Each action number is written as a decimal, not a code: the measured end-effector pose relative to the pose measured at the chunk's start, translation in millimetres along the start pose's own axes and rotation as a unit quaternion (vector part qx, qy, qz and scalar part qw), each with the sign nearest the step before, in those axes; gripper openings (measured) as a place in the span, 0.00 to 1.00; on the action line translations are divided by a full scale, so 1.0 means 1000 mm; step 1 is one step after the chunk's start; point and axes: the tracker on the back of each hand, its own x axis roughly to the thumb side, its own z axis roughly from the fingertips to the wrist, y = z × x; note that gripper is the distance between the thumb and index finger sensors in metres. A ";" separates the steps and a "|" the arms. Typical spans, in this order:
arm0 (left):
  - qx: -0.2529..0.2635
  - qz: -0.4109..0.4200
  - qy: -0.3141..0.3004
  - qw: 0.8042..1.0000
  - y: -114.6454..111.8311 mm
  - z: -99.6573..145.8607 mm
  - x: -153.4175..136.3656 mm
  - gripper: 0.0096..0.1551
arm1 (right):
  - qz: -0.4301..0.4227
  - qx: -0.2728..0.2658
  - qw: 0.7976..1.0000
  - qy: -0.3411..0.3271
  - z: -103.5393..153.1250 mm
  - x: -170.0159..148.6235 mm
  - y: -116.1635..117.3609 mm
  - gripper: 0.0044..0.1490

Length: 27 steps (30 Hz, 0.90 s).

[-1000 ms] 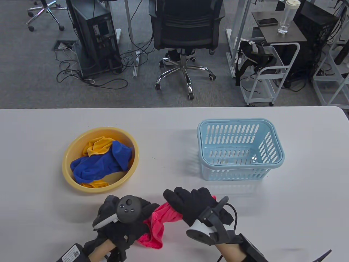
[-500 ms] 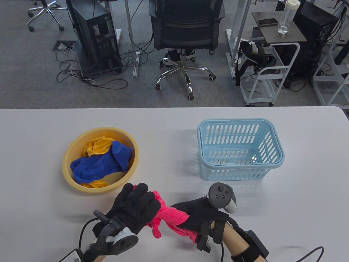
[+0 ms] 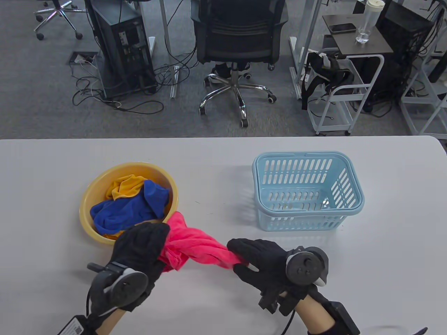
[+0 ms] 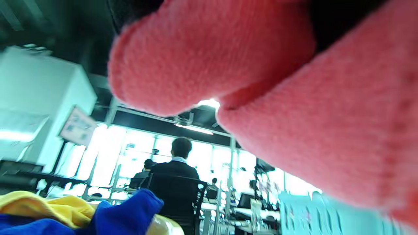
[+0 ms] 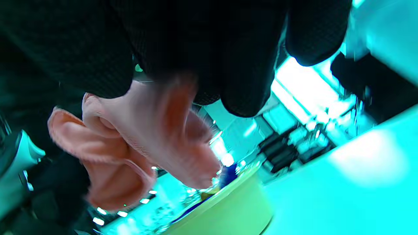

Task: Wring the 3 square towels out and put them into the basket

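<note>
On the desk (image 3: 216,153) the bowl (image 3: 91,195) sits left, the basket (image 3: 352,206) right, well apart — two towels (image 3: 125,209) in the bowl. Nearer the front, a third towel (image 3: 199,246) stretches between left hand (image 3: 139,247) and right hand (image 3: 262,260).

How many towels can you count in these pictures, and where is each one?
3. The pink towel is twisted between the left hand and right hand. The blue towel and the yellow towel lie in the yellow basin. The basket holds none.
</note>
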 end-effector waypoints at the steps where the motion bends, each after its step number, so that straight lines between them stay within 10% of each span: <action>1: -0.020 0.025 -0.001 1.000 0.002 -0.003 -0.001 0.39 | 0.031 -0.009 0.999 -0.009 0.001 0.007 -0.004 0.39; 8: -0.163 0.050 -0.096 0.981 -0.044 0.035 0.041 0.39 | 0.110 0.051 0.991 -0.050 0.007 0.042 0.045 0.62; 11: -0.199 0.052 -0.126 0.970 -0.064 0.052 0.056 0.39 | 0.079 0.158 0.983 0.044 0.008 0.035 0.073 0.58; 14: -0.226 0.019 -0.134 0.965 -0.076 0.057 0.052 0.39 | -0.001 0.152 0.985 0.082 0.007 0.023 0.082 0.46; 21: -0.252 0.026 -0.120 0.960 -0.075 0.048 0.036 0.46 | -0.143 0.159 0.963 0.166 0.004 -0.009 0.059 0.41; 27: -0.234 0.040 -0.077 0.968 -0.062 0.040 0.015 0.47 | -0.348 -0.005 0.918 0.190 -0.002 -0.024 -0.003 0.41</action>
